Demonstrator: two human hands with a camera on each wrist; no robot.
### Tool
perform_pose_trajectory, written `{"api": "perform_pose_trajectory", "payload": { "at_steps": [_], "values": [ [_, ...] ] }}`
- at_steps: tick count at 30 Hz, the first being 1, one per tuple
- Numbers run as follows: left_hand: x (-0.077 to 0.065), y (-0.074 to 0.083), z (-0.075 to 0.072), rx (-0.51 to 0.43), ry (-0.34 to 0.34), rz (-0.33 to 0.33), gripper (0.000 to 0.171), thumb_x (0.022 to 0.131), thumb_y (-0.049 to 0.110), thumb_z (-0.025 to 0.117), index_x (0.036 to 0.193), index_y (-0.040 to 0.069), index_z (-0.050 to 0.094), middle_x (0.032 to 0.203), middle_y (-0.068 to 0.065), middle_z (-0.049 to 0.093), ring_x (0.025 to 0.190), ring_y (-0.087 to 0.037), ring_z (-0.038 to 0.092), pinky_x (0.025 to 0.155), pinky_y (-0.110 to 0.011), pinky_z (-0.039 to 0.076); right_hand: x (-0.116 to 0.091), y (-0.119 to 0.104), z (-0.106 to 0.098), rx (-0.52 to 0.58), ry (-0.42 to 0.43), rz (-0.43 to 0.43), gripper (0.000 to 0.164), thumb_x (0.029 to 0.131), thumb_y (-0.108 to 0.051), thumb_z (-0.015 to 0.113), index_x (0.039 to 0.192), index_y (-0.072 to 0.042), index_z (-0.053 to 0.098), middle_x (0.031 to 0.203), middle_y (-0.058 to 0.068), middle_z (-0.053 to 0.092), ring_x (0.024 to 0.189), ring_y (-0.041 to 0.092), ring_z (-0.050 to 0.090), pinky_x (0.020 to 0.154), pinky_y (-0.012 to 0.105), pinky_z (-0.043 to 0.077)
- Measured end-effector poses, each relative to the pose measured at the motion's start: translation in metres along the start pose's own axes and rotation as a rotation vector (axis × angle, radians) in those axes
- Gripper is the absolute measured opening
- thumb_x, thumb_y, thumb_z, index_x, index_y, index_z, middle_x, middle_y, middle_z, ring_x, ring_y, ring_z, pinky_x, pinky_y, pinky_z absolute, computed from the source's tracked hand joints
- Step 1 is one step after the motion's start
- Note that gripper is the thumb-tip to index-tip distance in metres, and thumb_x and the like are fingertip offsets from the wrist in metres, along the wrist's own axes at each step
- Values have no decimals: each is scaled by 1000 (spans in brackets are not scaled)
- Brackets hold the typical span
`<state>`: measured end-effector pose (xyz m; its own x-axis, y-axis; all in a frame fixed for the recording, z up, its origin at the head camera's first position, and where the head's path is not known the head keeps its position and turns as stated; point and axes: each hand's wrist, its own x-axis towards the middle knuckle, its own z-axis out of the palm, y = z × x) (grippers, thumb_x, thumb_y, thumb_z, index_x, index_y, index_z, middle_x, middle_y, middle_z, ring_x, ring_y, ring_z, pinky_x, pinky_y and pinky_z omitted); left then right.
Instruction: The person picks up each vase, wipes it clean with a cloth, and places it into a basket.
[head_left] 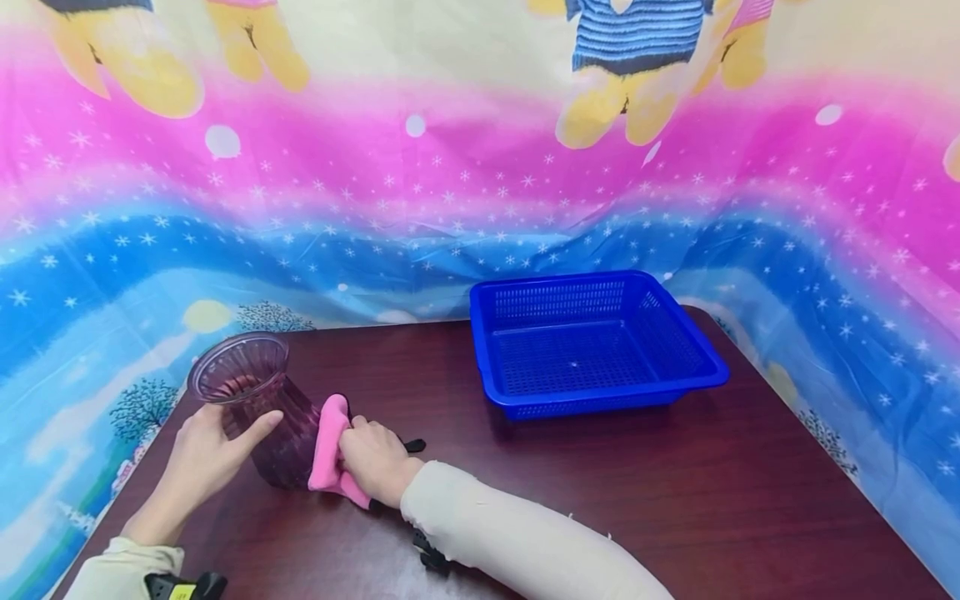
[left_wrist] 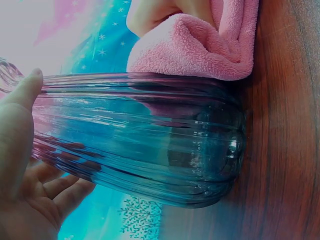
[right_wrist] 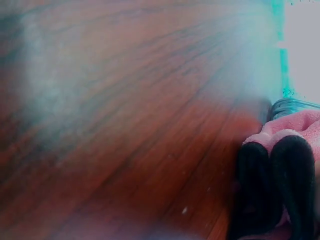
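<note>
A clear purple-tinted glass vase (head_left: 288,433) with a ribbed body and flared rim stands at the left of the table, its base down at the wood. Around its upper part my left hand (head_left: 210,454) holds it, thumb on the near side and fingers behind. My right hand (head_left: 375,458) grips a bunched pink cloth (head_left: 327,446) against the vase's right side, low on the body. In the left wrist view the cloth (left_wrist: 200,50) lies along the ribbed glass (left_wrist: 150,130). Dark folds (right_wrist: 292,185) sit beside the pink cloth in the right wrist view.
A blue plastic basket (head_left: 600,392) with perforated sides stands at the back right of the dark wooden table (head_left: 600,492). A printed cloth backdrop (head_left: 420,192) hangs behind the table and along both sides.
</note>
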<state>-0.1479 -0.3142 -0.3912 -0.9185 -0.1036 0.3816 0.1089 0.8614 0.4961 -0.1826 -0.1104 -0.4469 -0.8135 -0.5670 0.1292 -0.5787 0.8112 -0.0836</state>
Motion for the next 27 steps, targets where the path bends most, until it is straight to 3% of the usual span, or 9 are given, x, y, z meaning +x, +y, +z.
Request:
{"api": "perform_pose_trajectory", "payload": {
  "at_steps": [3,9,18,27],
  "values": [
    [0,0,0,4,1,2,50,85,42,70,114,3,61,94,-25,71,75,-25,62,65,-39,47,0,-1,0,-8,-3,4,13,92,-31,63,82,-25,69,90,-2,61,76,12,62,65,25,54],
    [1,0,0,4,-1,5,49,85,41,70,114,4,61,91,-23,72,70,-18,55,63,-36,45,0,-2,-1,-15,-14,23,9,90,-30,65,85,-26,71,90,-2,62,77,12,63,66,26,54],
    [0,1,0,2,-5,2,49,85,42,70,113,3,61,92,-24,72,74,-23,60,64,-39,46,1,-1,-2,25,-28,36,9,89,-32,67,85,-26,70,91,-2,63,78,12,63,67,25,54],
    [-2,3,0,-9,-5,-1,52,86,42,68,116,1,58,100,-29,70,89,-43,66,74,-57,49,2,2,-1,55,-38,29,11,88,-34,68,85,-24,66,90,-3,63,80,11,63,68,24,52]
  ]
}}
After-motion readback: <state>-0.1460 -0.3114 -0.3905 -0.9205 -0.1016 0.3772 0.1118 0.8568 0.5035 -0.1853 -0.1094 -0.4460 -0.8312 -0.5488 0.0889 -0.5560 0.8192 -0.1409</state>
